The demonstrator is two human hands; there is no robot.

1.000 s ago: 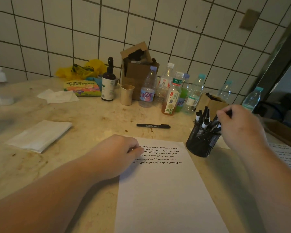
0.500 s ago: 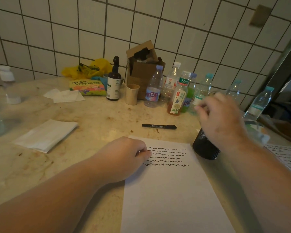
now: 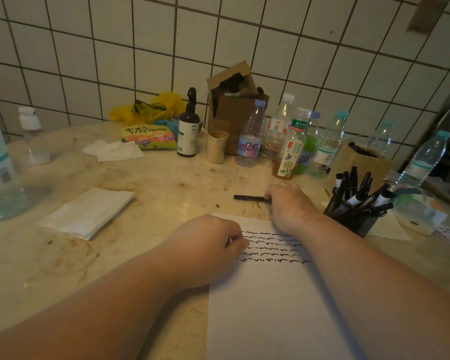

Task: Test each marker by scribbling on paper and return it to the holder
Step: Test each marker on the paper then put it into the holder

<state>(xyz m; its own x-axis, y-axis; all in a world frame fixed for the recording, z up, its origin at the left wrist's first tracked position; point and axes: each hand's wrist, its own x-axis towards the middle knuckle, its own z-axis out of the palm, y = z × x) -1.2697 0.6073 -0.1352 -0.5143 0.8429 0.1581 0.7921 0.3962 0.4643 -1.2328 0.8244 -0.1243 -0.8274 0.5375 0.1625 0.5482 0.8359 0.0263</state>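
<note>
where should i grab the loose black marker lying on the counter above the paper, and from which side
Take the black marker by its right half, coming from above and the right, where the right hand already covers that end. It lies flat and runs left to right beyond the paper, so a pinch across the slim barrel with thumb and fingers should lift it; the free left end leaves room to pull a cap.

The right hand (image 3: pixel 287 203) covers the near end of the black marker (image 3: pixel 248 198) on the counter, so its fingers' hold cannot be made out. The left hand (image 3: pixel 211 246) hides the paper's (image 3: pixel 276 307) upper left corner. The paper runs off the bottom edge. Bottle labels (image 3: pixel 287 154) are too small to read.
</note>
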